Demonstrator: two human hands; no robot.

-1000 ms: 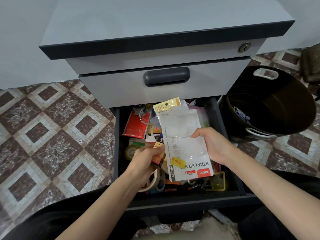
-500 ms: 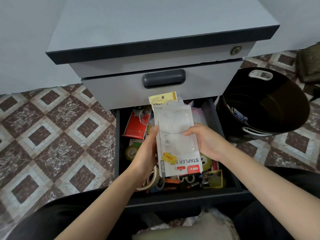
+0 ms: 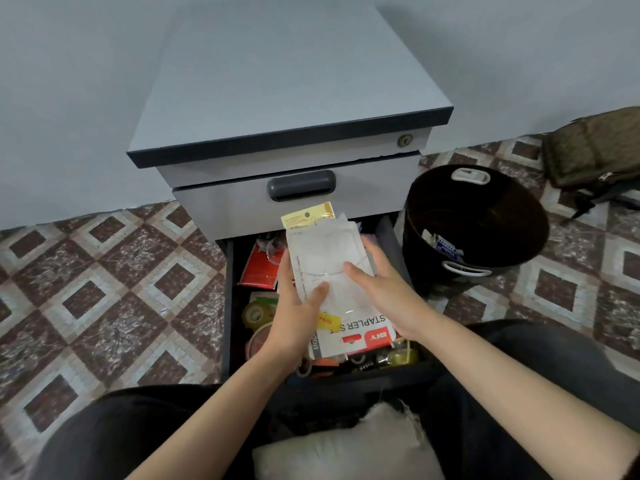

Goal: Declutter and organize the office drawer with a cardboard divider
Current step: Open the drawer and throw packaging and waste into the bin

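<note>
Both hands, left (image 3: 299,306) and right (image 3: 375,289), grip packets (image 3: 332,268) above the drawer (image 3: 389,237); most clutter (image 3: 258,315) remains inside, and I see no divider yet.

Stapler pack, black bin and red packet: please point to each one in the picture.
stapler pack (image 3: 325,251), head view, clear plastic front.
black bin (image 3: 478,209), head view, dark inner wall.
red packet (image 3: 259,268), head view, red face.
</note>
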